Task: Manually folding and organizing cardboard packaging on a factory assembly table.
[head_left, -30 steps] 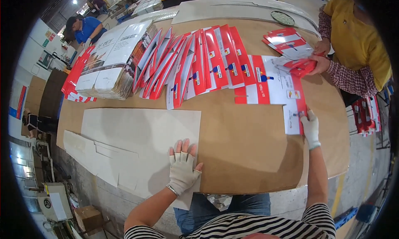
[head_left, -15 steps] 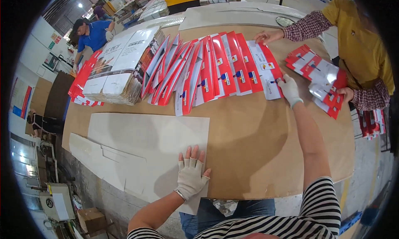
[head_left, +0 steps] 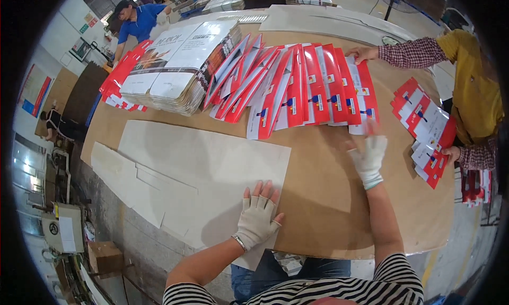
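Note:
My left hand (head_left: 258, 214), in a cream fingerless glove, lies flat with fingers stretched out on a large white cardboard sheet (head_left: 212, 151). My right hand (head_left: 369, 155), gloved the same way, hangs over the brown table with nothing in it. Its thumb stands apart from the fingers, whose tips are blurred. Just beyond them is the lower end of the rightmost red-and-white folded carton (head_left: 363, 87). That carton ends a long overlapping row of red-and-white cartons (head_left: 313, 87). A co-worker's hand (head_left: 362, 54) touches the row's far right end.
The co-worker in yellow (head_left: 472, 93) holds a fan of similar cartons (head_left: 424, 125) at the right. A stack of white printed cartons (head_left: 175, 61) stands at the left, by more red ones (head_left: 124, 72). Another person in blue (head_left: 139, 23) works beyond. Brown board covers the table (head_left: 318, 199).
My right hand has come off the rightmost carton and drawn back toward me. My left hand stays flat on the sheet. The whole view has shifted slightly.

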The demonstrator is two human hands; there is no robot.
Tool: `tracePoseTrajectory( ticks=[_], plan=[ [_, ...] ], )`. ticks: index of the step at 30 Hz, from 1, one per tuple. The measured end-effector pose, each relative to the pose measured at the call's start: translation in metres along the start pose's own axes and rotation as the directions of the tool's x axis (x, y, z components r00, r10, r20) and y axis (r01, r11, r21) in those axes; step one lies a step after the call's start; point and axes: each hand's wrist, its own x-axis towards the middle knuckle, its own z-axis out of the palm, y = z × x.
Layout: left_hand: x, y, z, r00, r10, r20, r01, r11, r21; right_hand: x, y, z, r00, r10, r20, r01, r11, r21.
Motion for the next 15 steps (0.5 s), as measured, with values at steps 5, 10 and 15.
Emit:
tracePoseTrajectory(
  ticks=[5, 10, 15],
  plan=[
    [-0.001, -0.001, 0.002, 1.0, -0.002, -0.003, 0.002, 1.0, 0.0, 0.065, -0.078, 0.018, 0.833, -0.467, 0.296, 0.453, 0.883, 0.119],
    [-0.001, 0.0, 0.002, 1.0, -0.003, -0.012, 0.003, 1.0, -0.009, 0.099, -0.136, 0.07, 0.714, -0.64, 0.284, 0.59, 0.768, 0.247],
    [0.003, 0.001, 0.003, 1.0, 0.01, -0.014, -0.01, 0.999, -0.032, 0.109, -0.134, 0.117, 0.674, -0.511, 0.534, 0.554, 0.828, 0.093]
  ],
)
